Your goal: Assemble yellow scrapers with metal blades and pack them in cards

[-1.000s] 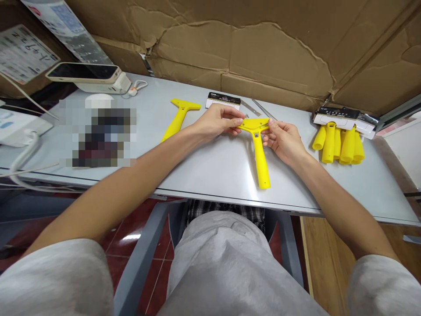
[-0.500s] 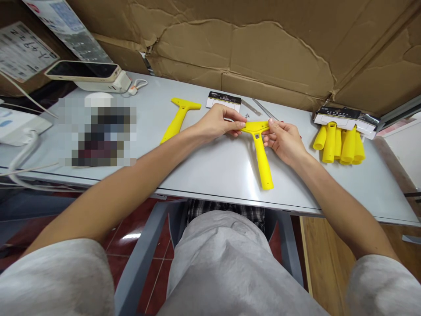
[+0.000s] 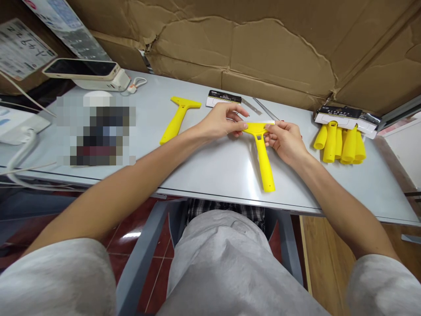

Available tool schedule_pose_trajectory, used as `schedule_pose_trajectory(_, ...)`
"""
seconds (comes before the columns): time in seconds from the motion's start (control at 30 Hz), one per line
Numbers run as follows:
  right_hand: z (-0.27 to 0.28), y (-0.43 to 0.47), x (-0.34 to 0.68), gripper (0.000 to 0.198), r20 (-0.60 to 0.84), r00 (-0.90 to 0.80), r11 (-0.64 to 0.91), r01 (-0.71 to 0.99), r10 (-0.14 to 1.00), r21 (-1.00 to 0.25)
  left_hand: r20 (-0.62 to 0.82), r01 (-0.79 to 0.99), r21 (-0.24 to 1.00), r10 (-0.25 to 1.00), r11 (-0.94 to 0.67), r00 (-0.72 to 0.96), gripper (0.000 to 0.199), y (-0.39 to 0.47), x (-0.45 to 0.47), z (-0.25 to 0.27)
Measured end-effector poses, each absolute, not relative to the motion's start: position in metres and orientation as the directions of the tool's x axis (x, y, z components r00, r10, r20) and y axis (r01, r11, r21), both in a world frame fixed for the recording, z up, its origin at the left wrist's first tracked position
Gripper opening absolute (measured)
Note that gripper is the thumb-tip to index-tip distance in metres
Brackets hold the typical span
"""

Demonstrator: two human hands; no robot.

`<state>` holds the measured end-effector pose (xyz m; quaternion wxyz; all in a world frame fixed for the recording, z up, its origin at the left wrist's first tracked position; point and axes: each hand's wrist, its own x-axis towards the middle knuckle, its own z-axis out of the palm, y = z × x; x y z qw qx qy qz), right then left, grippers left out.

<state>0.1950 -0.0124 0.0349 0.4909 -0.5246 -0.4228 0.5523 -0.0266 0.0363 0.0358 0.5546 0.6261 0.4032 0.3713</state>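
A yellow scraper [image 3: 265,160] is held by its wide head over the table, its handle pointing down toward me. My left hand [image 3: 225,119] pinches the head's left end between thumb and fingers, with the index finger raised. Gripping the right end are the thumb and fingers of my right hand [image 3: 285,138]. Along the head's far edge shows a thin pale strip [image 3: 270,122], which looks like a blade. Behind my hands lie a flat metal blade [image 3: 252,106] and a slim grey tool [image 3: 263,106], its near end partly hidden by my right hand.
A second yellow scraper [image 3: 177,118] lies left of my hands. Behind is a black-and-white package [image 3: 224,98]. To the right are several yellow scrapers [image 3: 347,147] under printed packaging. A phone [image 3: 82,68] and cables are at left. Cardboard [image 3: 263,52] walls the back edge.
The scraper in my hands has turned, bringing its head's broad face and the pale strip into view. My left index finger has lifted off the head. Small screws behind it are now hidden.
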Motion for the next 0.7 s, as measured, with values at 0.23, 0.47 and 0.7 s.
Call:
schedule_pose_trajectory(0.23, 0.0378, -0.0136, 0.196, 0.02, -0.149, 0.036, -0.143, -0.125, 0.988, -0.982, -0.106, -0.04, 0.991, 0.922, 0.13, 0.372, 0.013, 0.0391, -0.0251, 0.0339)
schedule_pose_trajectory(0.47, 0.0373, -0.0126, 0.1971, 0.027, -0.156, 0.026, -0.152, -0.111, 0.987, -0.982, -0.091, -0.053, 0.992, 0.931, 0.117, 0.354, 0.026, 0.0374, -0.0262, 0.0358)
schedule_pose_trajectory(0.7, 0.0333, -0.0109, 0.199, 0.031, -0.178, -0.026, -0.18, -0.128, 0.984, -0.975, -0.039, -0.031, 0.998, 0.939, 0.053, 0.343, 0.031, 0.0348, -0.026, 0.0386)
